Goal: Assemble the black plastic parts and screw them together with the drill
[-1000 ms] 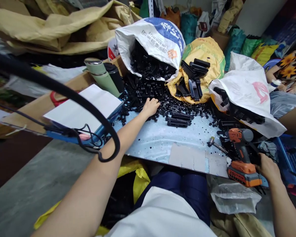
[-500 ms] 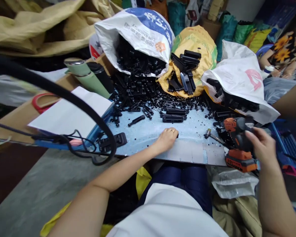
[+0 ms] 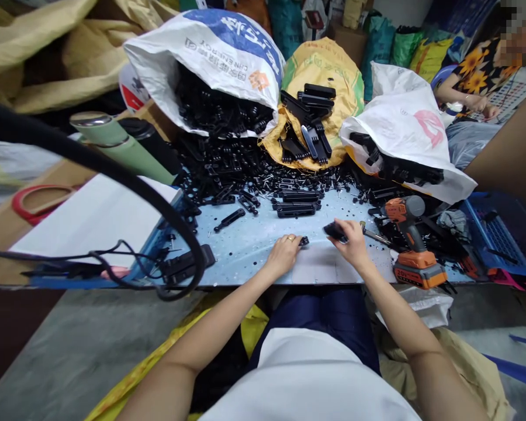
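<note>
My left hand rests on the pale blue worktop near its front edge, fingers curled around a small black plastic part that shows at its fingertips. My right hand lies just to the right of it and grips a longer black plastic piece. The two hands sit close together over a grey patch on the board. An orange cordless drill stands upright to the right of my right hand, untouched.
Three open sacks of black plastic parts, white, yellow and white, spill a heap across the back. A green flask, a white sheet and black cables lie left. Another person sits far right.
My right hand left the drill and moved left, now holding a black piece. My left hand came back from the heap to the front edge. The drill now stands alone.
</note>
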The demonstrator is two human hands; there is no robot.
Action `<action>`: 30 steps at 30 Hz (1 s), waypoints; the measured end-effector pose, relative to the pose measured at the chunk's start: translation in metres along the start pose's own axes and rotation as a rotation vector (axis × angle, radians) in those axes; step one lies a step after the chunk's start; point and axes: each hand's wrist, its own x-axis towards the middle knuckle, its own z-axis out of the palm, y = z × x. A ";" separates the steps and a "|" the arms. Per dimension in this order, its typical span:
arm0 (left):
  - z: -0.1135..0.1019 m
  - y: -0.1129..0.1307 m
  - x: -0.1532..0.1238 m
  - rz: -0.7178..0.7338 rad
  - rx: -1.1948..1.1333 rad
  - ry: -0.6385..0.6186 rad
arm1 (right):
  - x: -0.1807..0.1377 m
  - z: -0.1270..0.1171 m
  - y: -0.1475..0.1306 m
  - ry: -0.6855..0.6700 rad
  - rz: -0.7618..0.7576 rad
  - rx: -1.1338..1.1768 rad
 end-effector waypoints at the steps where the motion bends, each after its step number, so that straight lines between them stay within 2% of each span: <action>1: 0.001 -0.004 -0.004 -0.006 -0.065 0.054 | -0.006 0.006 0.001 -0.036 -0.039 -0.185; 2: 0.001 -0.007 -0.008 -0.018 -0.135 0.106 | -0.013 0.012 0.002 -0.090 -0.081 -0.328; 4: 0.000 -0.008 -0.014 -0.058 -0.281 0.189 | -0.028 0.020 0.002 -0.223 -0.177 -0.474; 6: -0.001 -0.005 -0.017 -0.111 -0.437 0.222 | -0.039 0.023 0.002 -0.325 -0.258 -0.507; 8: -0.003 0.003 -0.018 -0.170 -0.605 0.211 | -0.041 0.022 0.002 -0.390 -0.274 -0.499; 11: -0.008 0.017 -0.019 -0.218 -0.820 0.152 | -0.033 0.016 0.003 -0.398 -0.169 -0.376; 13: -0.014 0.025 -0.019 -0.217 -0.879 0.141 | -0.025 0.014 0.000 -0.341 -0.023 -0.148; 15: -0.020 0.032 -0.018 -0.219 -0.877 0.167 | -0.019 0.014 -0.005 -0.319 0.149 0.156; 17: -0.025 0.037 -0.016 -0.229 -0.869 0.195 | -0.017 0.016 -0.012 -0.353 0.280 0.433; 20: -0.029 0.040 -0.013 -0.226 -0.887 0.209 | -0.016 0.019 -0.021 -0.378 0.341 0.676; 23: -0.031 0.041 -0.013 -0.176 -0.809 0.262 | -0.015 0.016 -0.022 -0.395 0.260 0.675; 27: -0.034 0.045 -0.016 -0.094 -0.656 0.324 | -0.011 0.002 -0.019 -0.458 0.064 0.449; 30: -0.031 0.054 -0.017 -0.099 -0.623 0.413 | -0.013 0.000 -0.023 -0.398 -0.018 0.348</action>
